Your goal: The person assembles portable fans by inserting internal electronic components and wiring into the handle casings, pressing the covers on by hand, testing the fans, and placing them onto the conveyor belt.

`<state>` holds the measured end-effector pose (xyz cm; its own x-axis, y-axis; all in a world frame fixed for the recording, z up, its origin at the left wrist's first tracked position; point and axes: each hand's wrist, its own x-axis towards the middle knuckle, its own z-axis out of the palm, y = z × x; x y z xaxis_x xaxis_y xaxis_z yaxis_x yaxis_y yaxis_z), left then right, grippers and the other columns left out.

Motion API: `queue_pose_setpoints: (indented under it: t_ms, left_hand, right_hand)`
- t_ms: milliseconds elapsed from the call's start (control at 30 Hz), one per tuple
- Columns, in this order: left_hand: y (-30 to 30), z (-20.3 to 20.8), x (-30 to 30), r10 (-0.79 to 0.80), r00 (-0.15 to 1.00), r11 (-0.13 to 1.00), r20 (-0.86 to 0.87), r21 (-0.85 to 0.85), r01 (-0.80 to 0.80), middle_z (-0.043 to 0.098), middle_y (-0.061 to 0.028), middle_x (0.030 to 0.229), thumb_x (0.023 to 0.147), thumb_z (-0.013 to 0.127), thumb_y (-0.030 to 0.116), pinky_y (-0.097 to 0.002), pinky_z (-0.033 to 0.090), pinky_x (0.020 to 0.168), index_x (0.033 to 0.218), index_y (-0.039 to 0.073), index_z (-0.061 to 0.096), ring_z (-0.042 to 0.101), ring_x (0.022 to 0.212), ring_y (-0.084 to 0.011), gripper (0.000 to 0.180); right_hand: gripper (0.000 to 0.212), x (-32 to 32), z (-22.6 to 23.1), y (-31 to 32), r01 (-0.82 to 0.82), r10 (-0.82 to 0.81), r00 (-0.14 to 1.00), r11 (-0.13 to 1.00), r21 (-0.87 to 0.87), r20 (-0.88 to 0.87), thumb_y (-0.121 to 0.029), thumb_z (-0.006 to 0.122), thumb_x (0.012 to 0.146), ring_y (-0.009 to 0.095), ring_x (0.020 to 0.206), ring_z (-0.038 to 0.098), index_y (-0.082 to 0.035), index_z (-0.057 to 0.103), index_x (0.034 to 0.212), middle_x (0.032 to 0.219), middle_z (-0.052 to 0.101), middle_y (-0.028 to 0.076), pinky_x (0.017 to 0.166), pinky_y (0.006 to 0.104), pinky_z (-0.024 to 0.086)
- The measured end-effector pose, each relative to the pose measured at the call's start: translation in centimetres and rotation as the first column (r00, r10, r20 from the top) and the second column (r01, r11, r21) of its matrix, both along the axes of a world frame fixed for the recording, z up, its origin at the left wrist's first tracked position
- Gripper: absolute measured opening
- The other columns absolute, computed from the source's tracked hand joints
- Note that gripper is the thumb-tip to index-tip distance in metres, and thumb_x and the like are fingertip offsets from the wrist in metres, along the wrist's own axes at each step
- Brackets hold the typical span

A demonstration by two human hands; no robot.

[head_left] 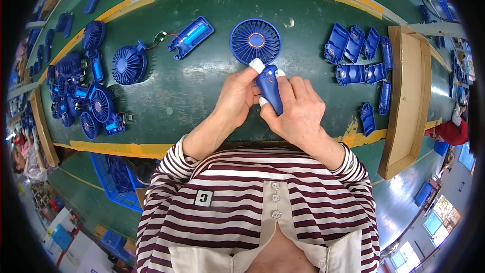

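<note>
A blue handheld fan [270, 90] is gripped between my two hands over the middle of the green workbench, its round grille pointing away from me. My left hand [233, 97] closes on the neck from the left, the white-covered thumb tip pressed where grille and handle meet. From the right, my right hand [299, 106] wraps the handle, with white covers on its fingertips too. A small button area shows near the handle's top. To the left of the grille lie an opened blue handle half [194, 35] and a fan head [129, 64], joined by thin wires and a small circuit board.
Several blue fan assemblies [83, 98] are heaped at the left of the bench. At the right, several blue handle shells [353, 45] lie beside a long cardboard tray [404, 146]. A blue crate [108, 174] stands below the bench's front edge at the left.
</note>
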<state>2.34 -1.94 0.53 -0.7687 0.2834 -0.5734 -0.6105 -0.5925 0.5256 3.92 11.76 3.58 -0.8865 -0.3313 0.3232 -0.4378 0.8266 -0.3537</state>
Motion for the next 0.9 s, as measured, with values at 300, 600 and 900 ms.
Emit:
queue_pose_setpoints:
  t_ms: [300,600,900]
  left_hand:
    - [0.6,0.1,-0.5,0.016,0.998,0.996,0.063,-0.094,-0.01,0.061,-0.0081,0.088,0.084,0.056,0.014,-0.0292,0.051,0.068,0.097,-0.002,0.058,0.061,0.077,-0.0144,0.021]
    - [0.0,-0.1,-0.7,0.02,0.999,0.999,0.026,-0.046,-0.019,0.062,-0.0113,0.096,0.083,0.058,0.015,-0.0344,0.05,0.078,0.101,-0.003,0.057,0.061,0.084,-0.0182,0.025]
    - [0.2,0.0,-0.3,-0.003,0.998,0.992,-0.071,-0.129,-0.006,0.062,-0.0168,0.097,0.085,0.055,0.017,-0.0343,0.048,0.082,0.099,-0.005,0.056,0.061,0.089,-0.0227,0.026]
  right_hand:
    - [0.044,-0.1,-0.5,0.3,-0.024,0.02,0.998,0.996,-0.084,-0.052,-0.025,0.068,0.059,0.024,0.066,0.053,0.001,0.057,0.093,0.078,0.051,0.01,0.052,0.0315,0.044]
    - [0.046,1.2,-1.1,2.0,0.273,-0.055,0.866,0.886,-0.376,0.497,-0.025,0.068,0.071,0.021,0.051,0.058,0.006,0.051,0.1,0.065,0.058,0.012,0.046,0.0305,0.045]
    - [0.03,-0.2,-1.5,1.8,0.593,0.342,0.426,0.594,-0.544,0.838,-0.025,0.061,0.081,0.009,0.06,0.055,0.004,0.058,0.085,0.069,0.059,0.004,0.05,0.0226,0.045]
